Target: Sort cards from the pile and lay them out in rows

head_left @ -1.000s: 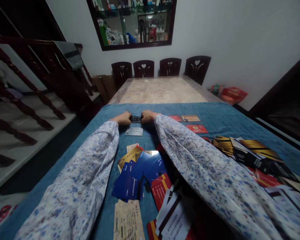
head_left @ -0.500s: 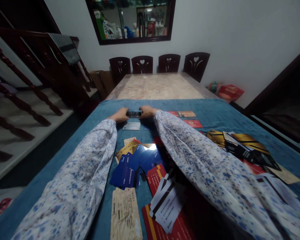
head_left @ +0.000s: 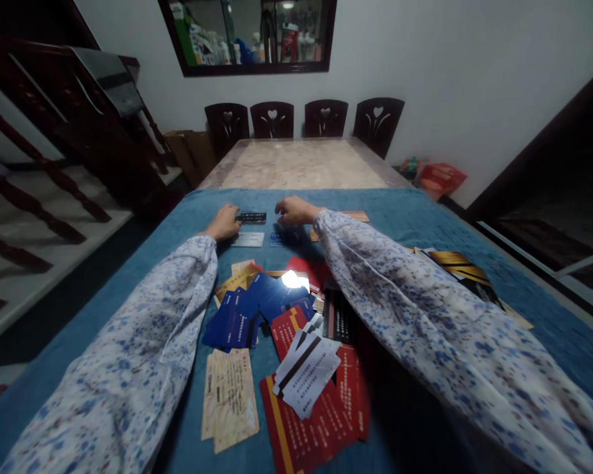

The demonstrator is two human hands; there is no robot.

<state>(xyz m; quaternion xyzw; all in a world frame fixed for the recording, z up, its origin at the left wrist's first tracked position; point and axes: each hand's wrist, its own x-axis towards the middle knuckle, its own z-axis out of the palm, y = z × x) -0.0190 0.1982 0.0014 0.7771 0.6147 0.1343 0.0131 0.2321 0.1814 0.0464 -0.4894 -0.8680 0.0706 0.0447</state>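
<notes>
A black card (head_left: 253, 217) lies flat near the far side of the blue cloth. My left hand (head_left: 224, 222) rests at its left end, thumb and forefinger apart, the fingertips touching or almost touching it. To the right, apart from the black card, my right hand (head_left: 296, 210) hovers over the cloth with loosely bent fingers and nothing visible in them. Nearer me are a white card (head_left: 250, 239) and a blue card (head_left: 282, 239), the latter partly in shadow below my right hand. An orange card (head_left: 356, 216) shows beyond my right wrist; my sleeve hides other cards there.
A loose pile of blue cards (head_left: 234, 319), red cards (head_left: 321, 421), white cards (head_left: 306, 372) and beige cards (head_left: 231, 398) spreads between my forearms. Black and gold cards (head_left: 462, 270) lie right on the blue cloth (head_left: 178, 388). Chairs (head_left: 271, 122) stand beyond the table.
My right hand has come off the black card and moved right. My left hand stays at the card's left end. The whole view has shifted slightly, uncovering more of the pile.
</notes>
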